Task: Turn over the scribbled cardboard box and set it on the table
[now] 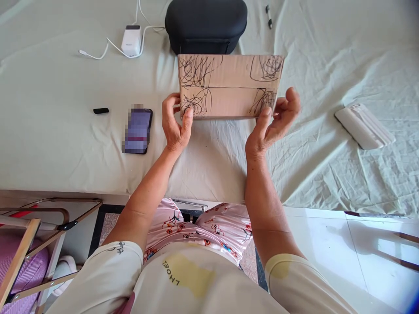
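A brown cardboard box [229,99] with black scribbles at its corners is held between my two hands. My left hand [176,122] grips its near left corner, thumb on top and fingers around the left side. At the near right corner, my right hand [273,120] has its thumb on the scribbled face, while some of its fingers stick out to the right. A seam runs across the face of the box. Its underside is hidden, so I cannot tell whether it rests on the cloth.
Just behind the box stands a black zip case [206,26]. To the left lie a phone [139,131], a small black object [101,110] and a white charger [131,41] with its cable. A white pouch-like object [365,126] lies right, a pen [269,17] at the back.
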A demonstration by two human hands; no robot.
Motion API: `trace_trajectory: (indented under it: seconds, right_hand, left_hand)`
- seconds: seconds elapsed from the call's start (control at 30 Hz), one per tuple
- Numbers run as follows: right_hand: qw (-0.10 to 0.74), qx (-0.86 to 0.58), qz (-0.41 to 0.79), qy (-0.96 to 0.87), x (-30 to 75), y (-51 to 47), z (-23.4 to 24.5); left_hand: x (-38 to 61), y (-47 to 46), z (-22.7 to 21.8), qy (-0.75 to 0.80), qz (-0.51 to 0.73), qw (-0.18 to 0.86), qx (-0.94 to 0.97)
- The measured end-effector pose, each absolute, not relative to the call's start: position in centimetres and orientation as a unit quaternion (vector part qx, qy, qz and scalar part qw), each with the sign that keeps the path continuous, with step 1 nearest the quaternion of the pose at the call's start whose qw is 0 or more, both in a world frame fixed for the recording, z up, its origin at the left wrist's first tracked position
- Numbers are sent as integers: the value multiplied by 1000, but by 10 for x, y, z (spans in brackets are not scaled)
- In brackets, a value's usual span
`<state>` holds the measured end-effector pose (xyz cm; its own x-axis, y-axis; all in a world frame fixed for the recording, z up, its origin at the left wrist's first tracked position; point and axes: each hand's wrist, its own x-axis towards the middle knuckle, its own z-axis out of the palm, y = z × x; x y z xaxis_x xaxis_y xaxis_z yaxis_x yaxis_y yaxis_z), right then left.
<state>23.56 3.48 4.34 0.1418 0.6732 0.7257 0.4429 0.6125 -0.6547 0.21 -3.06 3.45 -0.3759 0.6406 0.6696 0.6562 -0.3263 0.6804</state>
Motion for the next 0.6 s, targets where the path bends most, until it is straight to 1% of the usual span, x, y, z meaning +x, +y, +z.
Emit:
trace_trajectory:
  seconds: [0.17, 0.33, 0.47, 0.6]
  right_hand:
    - [611, -451, 54, -649, 232, 31, 46]
    - [541, -476, 10, -693, 242, 46, 26]
    - [466, -487, -23, -739, 248, 53, 19]
    - [413, -504, -26, -758, 227, 33, 35]
  left_hand:
    - [0, -24, 25, -595, -575, -29, -560]
    - [-4, -17, 14, -595, -556, -39, -579]
    - [0, -21, 23, -608, -526, -26, -594]
    - [18, -31, 46, -640, -472, -15, -606]
